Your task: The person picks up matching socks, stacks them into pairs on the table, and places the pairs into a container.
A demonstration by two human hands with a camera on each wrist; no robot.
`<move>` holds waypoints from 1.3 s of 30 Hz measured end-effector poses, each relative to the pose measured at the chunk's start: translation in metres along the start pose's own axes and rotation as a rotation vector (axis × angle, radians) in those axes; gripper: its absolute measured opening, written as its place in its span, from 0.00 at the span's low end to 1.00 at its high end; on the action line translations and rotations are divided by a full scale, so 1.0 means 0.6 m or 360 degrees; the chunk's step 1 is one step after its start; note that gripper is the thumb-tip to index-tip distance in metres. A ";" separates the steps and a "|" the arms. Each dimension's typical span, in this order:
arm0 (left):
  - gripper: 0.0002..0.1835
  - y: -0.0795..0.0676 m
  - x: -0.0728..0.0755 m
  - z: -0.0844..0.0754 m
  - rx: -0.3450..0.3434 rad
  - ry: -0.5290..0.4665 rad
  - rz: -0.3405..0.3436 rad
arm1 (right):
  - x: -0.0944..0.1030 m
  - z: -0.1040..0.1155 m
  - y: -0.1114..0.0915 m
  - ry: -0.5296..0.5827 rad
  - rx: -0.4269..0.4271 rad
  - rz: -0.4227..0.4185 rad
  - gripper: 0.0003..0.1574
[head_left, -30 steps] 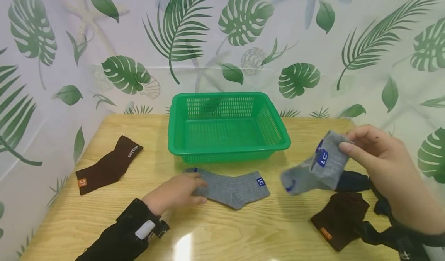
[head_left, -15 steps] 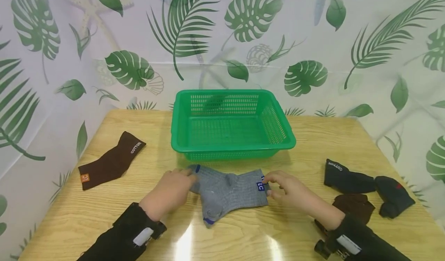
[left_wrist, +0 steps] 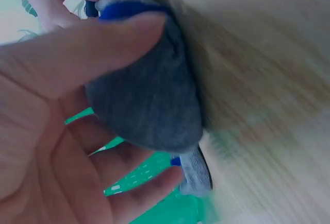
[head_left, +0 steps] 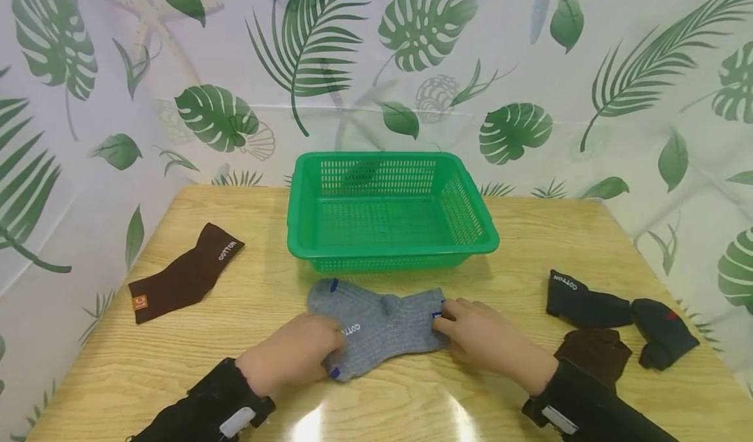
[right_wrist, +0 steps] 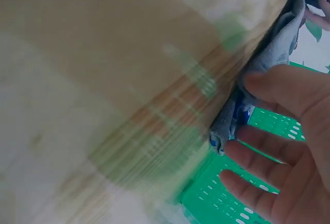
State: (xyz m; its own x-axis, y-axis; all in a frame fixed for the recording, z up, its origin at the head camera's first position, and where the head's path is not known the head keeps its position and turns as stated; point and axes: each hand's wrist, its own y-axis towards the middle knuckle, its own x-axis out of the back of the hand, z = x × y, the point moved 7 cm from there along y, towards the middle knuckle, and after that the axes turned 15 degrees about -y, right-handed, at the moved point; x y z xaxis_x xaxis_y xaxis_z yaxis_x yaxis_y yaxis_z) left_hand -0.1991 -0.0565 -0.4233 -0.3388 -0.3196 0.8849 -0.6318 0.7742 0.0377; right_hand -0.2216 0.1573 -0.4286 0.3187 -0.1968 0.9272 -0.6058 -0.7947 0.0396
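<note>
Pinching the near toe of the overlapping gray socks [head_left: 385, 334], your left hand [head_left: 299, 349] has shifted nearer since half a second ago; your right hand [head_left: 491, 339] pinches their right cuff end, just near of the green basket [head_left: 393, 254].

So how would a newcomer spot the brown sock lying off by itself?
From the green basket on the wooden table, look to the person's left, beyond the left hand. A brown sock lies flat there, with white COTTON lettering and an orange tag. The grey socks differ in colour, and the other brown sock, at right, is partly hidden by a sleeve.
</note>
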 end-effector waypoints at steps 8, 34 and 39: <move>0.09 -0.004 0.009 0.018 0.0148 -0.0207 -0.0004 | 0.020 -0.016 0.002 0.0182 -0.0108 -0.0189 0.11; 0.22 0.031 0.024 0.174 0.0946 -0.1434 -0.0569 | -0.065 -0.082 0.005 0.2499 -0.1325 0.0150 0.32; 0.24 0.032 0.015 0.179 0.0982 -0.1318 -0.0522 | -0.079 -0.069 0.009 0.2263 -0.1303 0.0251 0.31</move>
State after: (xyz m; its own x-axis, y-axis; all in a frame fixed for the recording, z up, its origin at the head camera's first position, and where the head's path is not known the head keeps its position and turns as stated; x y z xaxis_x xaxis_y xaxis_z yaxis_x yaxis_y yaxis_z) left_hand -0.2892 -0.1035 -0.4644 -0.3086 -0.9099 0.2773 -0.9409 0.2493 -0.2291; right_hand -0.2701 0.1860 -0.4572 -0.3825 0.7771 0.4998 -0.9125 -0.2326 -0.3366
